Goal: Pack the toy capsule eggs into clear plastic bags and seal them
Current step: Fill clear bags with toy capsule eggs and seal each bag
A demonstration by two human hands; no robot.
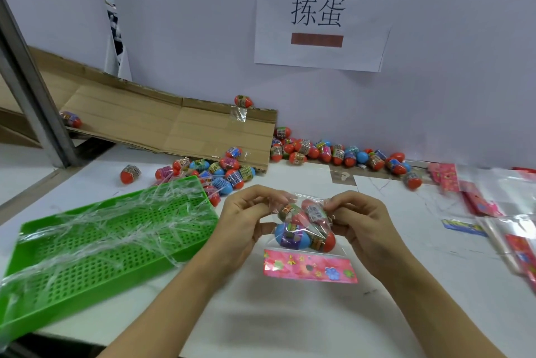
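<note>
A clear plastic bag (pixel 304 230) with a pink flowered header card (pixel 309 267) hangs above the white table, card end toward me. Several red and blue capsule eggs sit inside it. My left hand (pixel 246 221) pinches the bag's far edge on the left, and my right hand (pixel 359 221) pinches the same edge on the right. Loose capsule eggs (pixel 336 153) lie in a heap along the back wall, and more eggs (pixel 214 170) are scattered by the cardboard.
A green perforated tray (pixel 95 244) with crumpled clear film on it stands at the left. Flattened cardboard (pixel 174 122) leans at the back left. Empty bags with pink cards (pixel 478 201) are piled at the right edge. A paper sign (pixel 319 12) hangs on the wall.
</note>
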